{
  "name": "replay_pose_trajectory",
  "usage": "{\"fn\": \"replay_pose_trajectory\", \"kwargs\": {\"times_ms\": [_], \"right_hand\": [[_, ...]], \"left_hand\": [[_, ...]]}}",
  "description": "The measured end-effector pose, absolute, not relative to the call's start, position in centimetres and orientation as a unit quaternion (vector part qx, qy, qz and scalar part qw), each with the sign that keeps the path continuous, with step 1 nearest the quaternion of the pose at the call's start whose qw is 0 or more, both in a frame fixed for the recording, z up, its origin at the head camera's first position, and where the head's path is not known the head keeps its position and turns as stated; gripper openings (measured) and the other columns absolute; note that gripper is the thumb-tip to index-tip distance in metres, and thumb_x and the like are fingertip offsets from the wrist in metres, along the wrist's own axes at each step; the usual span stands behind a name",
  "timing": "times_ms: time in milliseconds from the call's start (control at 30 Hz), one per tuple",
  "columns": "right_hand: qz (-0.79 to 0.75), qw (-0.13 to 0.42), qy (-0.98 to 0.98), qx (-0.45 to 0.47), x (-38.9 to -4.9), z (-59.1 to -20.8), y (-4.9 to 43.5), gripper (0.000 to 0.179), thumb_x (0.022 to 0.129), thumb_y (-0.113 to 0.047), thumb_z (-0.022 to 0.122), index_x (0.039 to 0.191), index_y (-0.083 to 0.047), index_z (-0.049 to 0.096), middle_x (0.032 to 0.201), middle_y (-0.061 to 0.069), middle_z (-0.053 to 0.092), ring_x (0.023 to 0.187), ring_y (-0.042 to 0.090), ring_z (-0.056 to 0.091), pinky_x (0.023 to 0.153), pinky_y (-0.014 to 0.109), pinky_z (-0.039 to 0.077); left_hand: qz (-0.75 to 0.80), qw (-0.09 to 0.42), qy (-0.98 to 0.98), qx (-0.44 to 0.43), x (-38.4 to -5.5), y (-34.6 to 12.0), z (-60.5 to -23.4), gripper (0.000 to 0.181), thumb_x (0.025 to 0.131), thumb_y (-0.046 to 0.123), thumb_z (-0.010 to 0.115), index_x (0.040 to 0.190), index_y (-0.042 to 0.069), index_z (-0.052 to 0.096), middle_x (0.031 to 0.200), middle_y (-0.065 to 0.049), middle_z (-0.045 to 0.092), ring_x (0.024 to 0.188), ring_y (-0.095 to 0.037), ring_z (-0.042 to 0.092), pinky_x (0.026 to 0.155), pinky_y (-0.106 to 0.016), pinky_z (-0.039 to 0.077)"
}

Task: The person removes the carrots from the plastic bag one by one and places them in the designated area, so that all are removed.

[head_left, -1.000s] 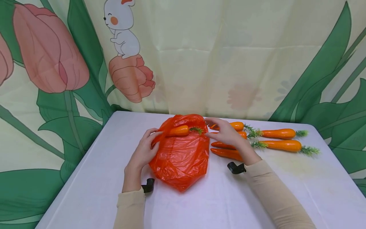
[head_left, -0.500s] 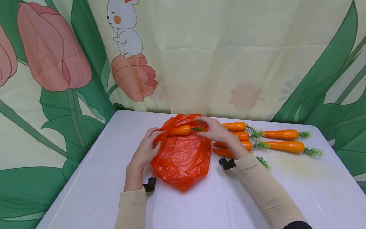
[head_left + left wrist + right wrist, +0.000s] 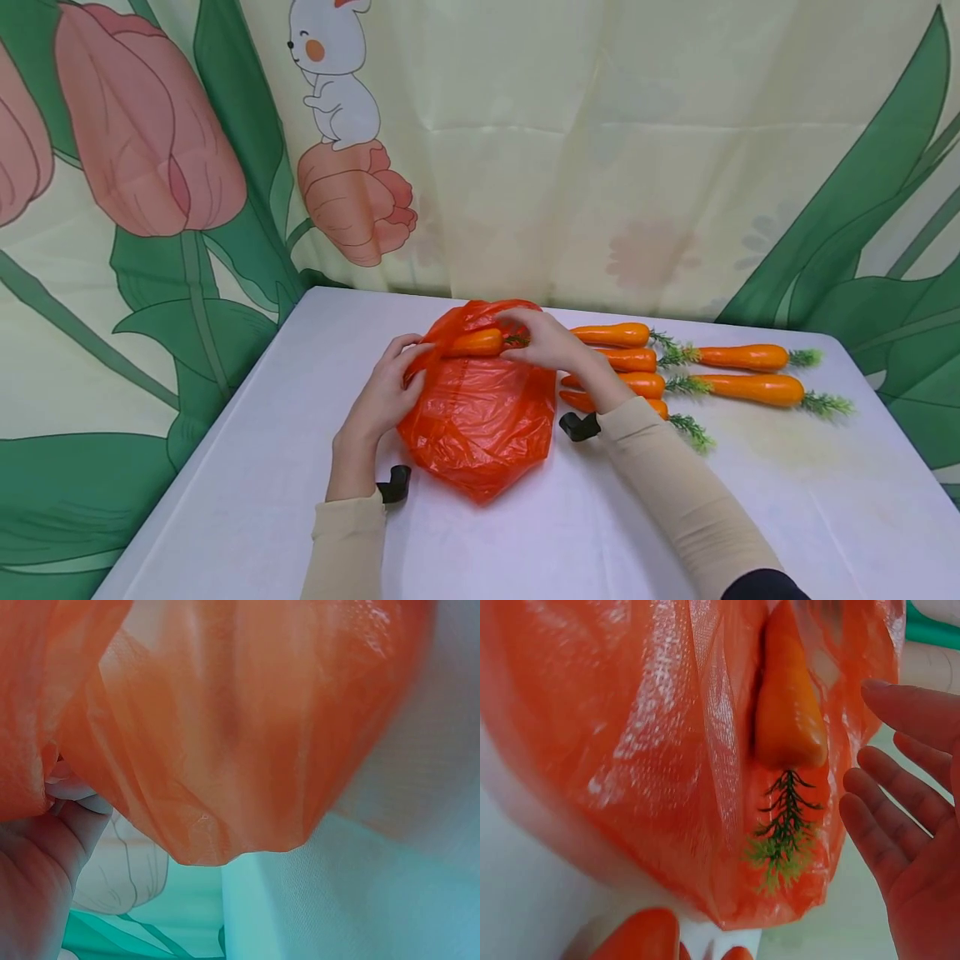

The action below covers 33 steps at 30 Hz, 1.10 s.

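Note:
A thin red plastic bag (image 3: 480, 425) lies on the table with its mouth toward the back. My left hand (image 3: 378, 396) pinches the bag's left edge; in the left wrist view its fingertips (image 3: 67, 784) are partly covered by the film. Inside the mouth lies an orange carrot (image 3: 477, 342), its green top (image 3: 784, 832) pointing right and its tip hidden in the bag. My right hand (image 3: 551, 340) reaches over the bag from the right, beside that green top. Its fingers are spread and slightly bent, holding nothing, in the right wrist view.
Several more carrots (image 3: 753, 388) with green tops lie to the right of the bag, some partly behind the right forearm. A white cloth covers the table (image 3: 480, 550). A printed curtain (image 3: 510, 167) hangs along the table's back edge.
My right hand has moved left from the bag's right edge to the carrot's green top. The left hand keeps its hold on the bag. The head view has shifted slightly.

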State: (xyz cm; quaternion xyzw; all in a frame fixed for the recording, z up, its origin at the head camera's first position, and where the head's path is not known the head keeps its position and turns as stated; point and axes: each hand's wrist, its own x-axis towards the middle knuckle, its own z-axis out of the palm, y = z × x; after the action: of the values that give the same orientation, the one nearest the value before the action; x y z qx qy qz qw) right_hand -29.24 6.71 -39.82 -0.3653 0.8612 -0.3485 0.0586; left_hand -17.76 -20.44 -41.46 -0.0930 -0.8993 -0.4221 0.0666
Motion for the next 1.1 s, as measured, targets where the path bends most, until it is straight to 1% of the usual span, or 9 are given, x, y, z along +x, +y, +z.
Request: {"fn": "replay_pose_trajectory", "kwargs": {"times_ms": [300, 433, 600, 867, 1100], "right_hand": [[-0.338, 0.055, 0.86, -0.378, -29.9, -39.7, 5.5, 0.059, 0.085, -0.011, 0.081, 0.139, -0.004, 0.058, 0.134, 0.012, 0.061, 0.119, 0.025, 0.058, 0.098, 0.042, 0.052], [-0.32, 0.057, 0.868, -0.374, -30.2, -39.8, 4.9, 0.057, 0.086, -0.013, 0.081, 0.139, -0.007, 0.059, 0.134, 0.008, 0.061, 0.121, 0.023, 0.056, 0.101, 0.041, 0.049], [-0.301, 0.064, 0.877, -0.369, -30.5, -40.0, 4.3, 0.055, 0.088, -0.014, 0.08, 0.138, -0.01, 0.06, 0.135, 0.005, 0.061, 0.124, 0.023, 0.053, 0.105, 0.043, 0.045], [-0.268, 0.079, 0.889, -0.364, -30.6, -40.6, 3.6, 0.052, 0.089, -0.017, 0.078, 0.138, -0.011, 0.061, 0.138, 0.006, 0.058, 0.124, 0.026, 0.052, 0.105, 0.046, 0.045], [-0.237, 0.075, 0.894, -0.372, -30.8, -40.9, 3.0, 0.052, 0.089, -0.022, 0.077, 0.138, -0.01, 0.061, 0.141, 0.009, 0.055, 0.129, 0.028, 0.049, 0.109, 0.047, 0.041]], "left_hand": [[-0.427, 0.06, -0.898, -0.086, -17.8, -20.4, -41.5, 0.039, 0.099, 0.003, 0.06, 0.138, 0.009, 0.06, 0.147, -0.003, 0.041, 0.131, -0.028, 0.047, 0.105, -0.044, 0.046], [-0.427, 0.059, -0.898, -0.083, -17.8, -20.4, -41.5, 0.04, 0.099, 0.003, 0.06, 0.138, 0.01, 0.06, 0.148, -0.003, 0.04, 0.131, -0.028, 0.046, 0.104, -0.044, 0.046], [-0.427, 0.061, -0.899, -0.082, -17.8, -20.6, -41.6, 0.039, 0.099, 0.004, 0.06, 0.138, 0.01, 0.06, 0.148, -0.003, 0.041, 0.131, -0.028, 0.046, 0.104, -0.044, 0.047], [-0.427, 0.067, -0.897, -0.087, -17.8, -20.6, -41.8, 0.039, 0.098, 0.002, 0.061, 0.137, 0.01, 0.061, 0.146, -0.003, 0.042, 0.13, -0.028, 0.048, 0.104, -0.043, 0.046], [-0.428, 0.067, -0.897, -0.086, -17.7, -20.6, -41.7, 0.039, 0.099, 0.003, 0.061, 0.137, 0.01, 0.061, 0.147, -0.003, 0.041, 0.129, -0.028, 0.048, 0.104, -0.044, 0.047]]}}
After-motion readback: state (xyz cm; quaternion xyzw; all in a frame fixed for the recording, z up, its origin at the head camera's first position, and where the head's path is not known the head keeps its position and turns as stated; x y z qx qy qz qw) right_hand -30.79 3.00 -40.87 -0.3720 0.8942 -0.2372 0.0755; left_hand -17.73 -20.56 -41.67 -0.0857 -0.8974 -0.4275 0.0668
